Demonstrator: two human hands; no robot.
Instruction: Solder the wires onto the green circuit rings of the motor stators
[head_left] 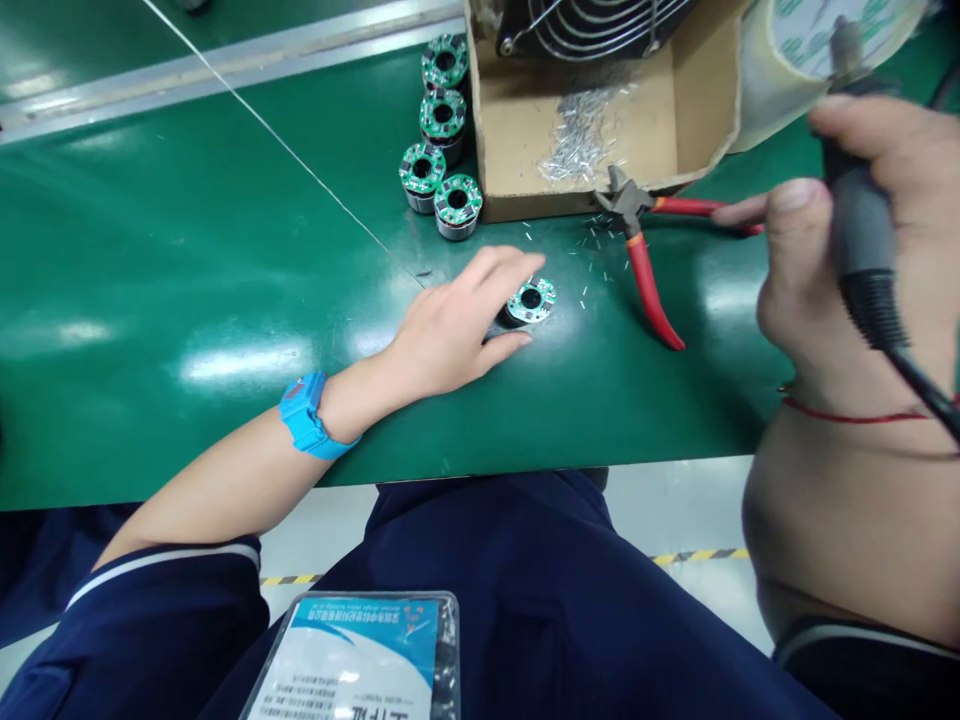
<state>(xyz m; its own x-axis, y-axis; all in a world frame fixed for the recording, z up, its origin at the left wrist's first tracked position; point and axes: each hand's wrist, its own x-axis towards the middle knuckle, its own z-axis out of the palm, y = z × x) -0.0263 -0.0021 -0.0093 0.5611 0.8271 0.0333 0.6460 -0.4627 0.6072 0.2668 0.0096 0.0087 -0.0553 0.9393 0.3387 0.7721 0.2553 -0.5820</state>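
My left hand (457, 320) reaches round a small motor stator (531, 300) topped by a round green circuit board, its thumb and forefinger on either side. A thin pale wire (300, 163) runs from the upper left down to that hand. In my right hand (892, 200), blurred, is a soldering iron (862, 220) with its metal end up and its cable hanging down. One fingertip of this hand overlaps a handle of the red-handled cutters (652, 280), whose jaws lie open on the bench; whether it touches them I cannot tell.
Several similar stators (458, 205) stand beside a cardboard box (611, 180). The box holds a black fan (592, 25) and a heap of cut metal leads (577, 135). More clippings lie on the green bench (187, 250). A large tape roll (776, 90) stands at the right.
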